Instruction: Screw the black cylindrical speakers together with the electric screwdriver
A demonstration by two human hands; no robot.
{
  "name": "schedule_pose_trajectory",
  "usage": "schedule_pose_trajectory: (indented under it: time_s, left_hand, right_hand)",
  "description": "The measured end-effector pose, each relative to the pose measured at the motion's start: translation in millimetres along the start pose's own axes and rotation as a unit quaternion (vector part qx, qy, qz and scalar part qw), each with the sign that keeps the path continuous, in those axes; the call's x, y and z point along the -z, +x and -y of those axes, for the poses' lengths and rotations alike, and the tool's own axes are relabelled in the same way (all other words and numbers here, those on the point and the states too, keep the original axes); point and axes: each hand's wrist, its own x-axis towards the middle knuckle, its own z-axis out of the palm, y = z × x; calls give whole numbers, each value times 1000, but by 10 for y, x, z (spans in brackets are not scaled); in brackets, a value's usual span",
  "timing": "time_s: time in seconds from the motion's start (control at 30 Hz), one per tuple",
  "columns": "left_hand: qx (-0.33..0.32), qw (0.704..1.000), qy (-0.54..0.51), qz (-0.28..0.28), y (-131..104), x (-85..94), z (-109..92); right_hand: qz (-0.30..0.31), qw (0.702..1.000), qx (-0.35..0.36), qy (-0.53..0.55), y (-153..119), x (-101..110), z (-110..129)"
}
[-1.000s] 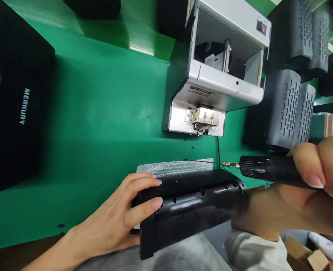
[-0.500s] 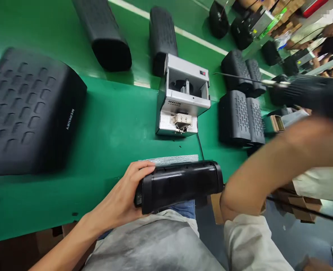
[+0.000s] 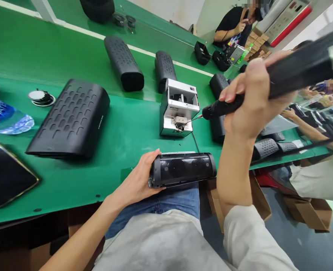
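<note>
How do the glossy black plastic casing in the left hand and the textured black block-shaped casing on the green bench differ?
The glossy black plastic casing has a smooth, shiny face; the textured black block-shaped casing is duller, patterned with rounded marks. The glossy casing is gripped by the left hand; the textured casing rests untouched on the green bench. Both are black.

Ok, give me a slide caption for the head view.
Left hand grips a black housing while the right hand holds a screwdriver, tip by the silver machine.
</note>
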Motion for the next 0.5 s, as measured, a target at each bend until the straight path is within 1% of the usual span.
schedule_pose_trajectory:
  time_s: [0.07, 0.13, 0.2, 0.27, 0.33, 0.4, 0.43, 0.47, 0.5]
  left_hand:
    - [-1, 1000, -2, -1, 2, -1, 3]
    - [-5, 1000, -3, -2, 4, -7, 8]
    - [-8, 1000, -2, -1, 6, -16, 14]
    - [-11, 1000, 0, -1, 7, -25, 20]
    - [-11, 1000, 4, -2, 6, -32, 28]
    - [-13, 1000, 9, -3, 3, -37, 38]
    - [-14, 1000, 12, -4, 1, -39, 43]
    - [-15, 1000, 15, -5, 0, -40, 48]
    - [-16, 1000, 17, -7, 1, -41, 52]
  right_hand:
    - [37, 994, -66, -73, -7, -122, -12]
    - [32, 987, -98, -122, 49, -163, -73]
    - [41, 981, -124, -143, 118, -172, -169]
    - [46, 980, -127, -146, 171, -190, -274]
    - [38, 984, -110, -132, 201, -220, -358]
    - [30, 990, -91, -103, 201, -228, -371]
    - [42, 991, -89, -91, 181, -206, -333]
    - [72, 989, -94, -87, 142, -160, -260]
    - [117, 983, -104, -91, 78, -90, -151]
